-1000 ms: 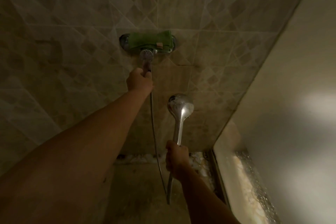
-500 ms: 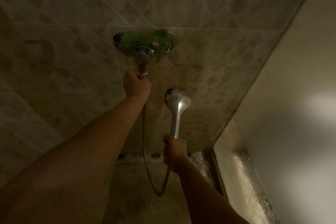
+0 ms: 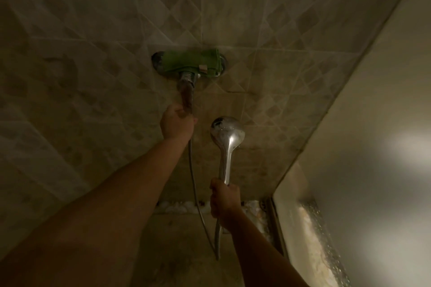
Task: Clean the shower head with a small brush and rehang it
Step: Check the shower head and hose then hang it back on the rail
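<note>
Two bare forearms fill the lower half of the view, both uncovered from the frame edge to the wrist: no sleeve, cuff, watch, band or glove shows on either. The left forearm enters from about 8 o'clock as a broad, thick shape that narrows steadily toward the wrist, ending in the left hand (image 3: 177, 123) just above centre. The right forearm enters from about 5 o'clock, slimmer in the picture and shorter, ending in the right hand (image 3: 224, 200) at about 6 o'clock from centre. The light is dim, so fine surface detail such as hair or marks cannot be made out, and no rings are discernible on the fingers.
</note>
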